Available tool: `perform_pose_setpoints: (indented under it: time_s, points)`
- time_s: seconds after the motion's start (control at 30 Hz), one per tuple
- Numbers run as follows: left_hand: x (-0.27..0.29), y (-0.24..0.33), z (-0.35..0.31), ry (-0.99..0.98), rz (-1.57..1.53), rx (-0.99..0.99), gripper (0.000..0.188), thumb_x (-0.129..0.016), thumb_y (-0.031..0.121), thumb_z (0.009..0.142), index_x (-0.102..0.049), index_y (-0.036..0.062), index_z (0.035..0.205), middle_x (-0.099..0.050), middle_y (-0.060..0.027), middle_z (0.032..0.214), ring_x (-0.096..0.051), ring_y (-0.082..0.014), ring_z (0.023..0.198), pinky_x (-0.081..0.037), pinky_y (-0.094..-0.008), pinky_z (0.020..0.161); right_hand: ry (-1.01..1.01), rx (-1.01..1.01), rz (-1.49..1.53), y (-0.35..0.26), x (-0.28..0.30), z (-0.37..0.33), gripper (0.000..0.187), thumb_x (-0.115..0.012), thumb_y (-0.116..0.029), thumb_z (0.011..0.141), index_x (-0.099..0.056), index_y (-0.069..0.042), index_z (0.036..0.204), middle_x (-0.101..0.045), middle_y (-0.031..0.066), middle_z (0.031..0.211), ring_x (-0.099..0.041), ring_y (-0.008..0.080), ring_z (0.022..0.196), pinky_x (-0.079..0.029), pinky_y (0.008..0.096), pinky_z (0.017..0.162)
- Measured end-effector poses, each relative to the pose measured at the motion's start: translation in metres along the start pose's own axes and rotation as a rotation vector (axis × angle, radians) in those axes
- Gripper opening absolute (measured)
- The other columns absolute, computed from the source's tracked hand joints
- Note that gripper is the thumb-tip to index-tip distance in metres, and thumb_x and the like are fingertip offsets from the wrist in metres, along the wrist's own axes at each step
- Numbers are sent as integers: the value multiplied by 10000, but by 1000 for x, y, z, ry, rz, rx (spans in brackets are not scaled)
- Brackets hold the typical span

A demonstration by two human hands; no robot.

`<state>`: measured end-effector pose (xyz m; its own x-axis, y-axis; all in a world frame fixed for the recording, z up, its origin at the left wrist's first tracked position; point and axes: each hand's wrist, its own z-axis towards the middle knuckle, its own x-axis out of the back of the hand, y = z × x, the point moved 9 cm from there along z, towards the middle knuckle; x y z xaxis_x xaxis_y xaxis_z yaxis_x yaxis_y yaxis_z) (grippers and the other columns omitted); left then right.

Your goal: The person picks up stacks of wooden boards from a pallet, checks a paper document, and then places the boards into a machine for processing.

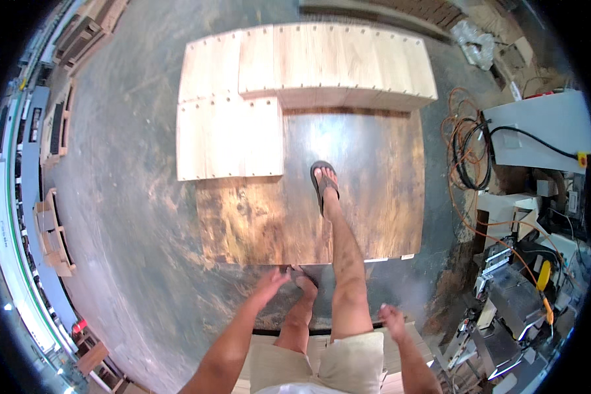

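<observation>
The left hand (272, 284) hung with its fingers loosely extended and its grip released, nothing held in it, just by the near edge of the brown board (381, 171) and in front of the person's left foot (306, 284). The right hand (393, 318) hung beside the right thigh, its fingers bent and blurred; it seemed to hold nothing, though I could not tell how far the grip was closed. The pale wooden panels (230, 138) lay well ahead of both hands, on the far and left parts of the brown board, which itself lay low over the grey floor (125, 164). A raised pale block (338, 59) stood along the far side, its near face in view, and small dark dots ran along the panels' edges. The person's right foot (326, 180), in a dark flip-flop, stood on the bare middle of the brown board, while the left foot was at its near edge. To the left, a wooden pallet (58, 243) bore brown pieces beside a long machine (6, 217). To the right, orange and black cables (465, 157) lay coiled next to a white panel (538, 131), and clear plastic wrap (474, 44) lay farther off.
</observation>
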<state>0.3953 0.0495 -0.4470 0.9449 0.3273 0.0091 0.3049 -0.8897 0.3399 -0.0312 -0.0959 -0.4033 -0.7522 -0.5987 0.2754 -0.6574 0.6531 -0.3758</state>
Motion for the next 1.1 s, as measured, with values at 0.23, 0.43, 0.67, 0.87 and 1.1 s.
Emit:
perform_pose_setpoints:
  time_s: [0.23,0.43,0.67,0.87,1.1]
  points:
    - [17,-108,-156,129,-108,-26,594,-674,369,869,-519,29,1331,-613,-104,1180,-571,-192,1039,-465,-342,831,68,-185,129,89,-2,-194,313,-571,-338,926,-687,-49,906,-632,35,764,-570,129,723,-468,302,607]
    - [40,-188,-211,199,-100,79,566,-649,465,865,-532,111,1290,-583,-38,1210,-569,-188,1063,-431,-382,816,155,-277,325,184,12,-266,492,-577,-402,927,-544,3,1204,-635,138,1058,-645,256,891,-542,384,742]
    - [8,-176,-224,235,94,-88,400,-668,391,832,-700,62,1057,-655,-60,834,-581,-165,737,-464,-324,603,315,-252,445,199,43,-299,499,-548,-390,935,-525,15,1224,-637,169,1090,-653,277,897,-516,417,702]
    - [-44,-115,-198,185,269,-283,326,-621,339,869,-669,16,876,-645,-102,814,-588,-211,756,-469,-363,693,405,-97,608,200,72,-292,462,-546,-391,934,-538,-15,1202,-639,136,1069,-643,242,856,-500,388,644]
    - [-149,-30,-228,105,499,-433,376,-652,360,862,-666,14,1005,-664,-130,971,-621,-244,873,-483,-367,765,544,-20,1071,307,97,-337,335,-529,-397,947,-524,-80,1054,-596,70,878,-581,181,664,-432,289,485]
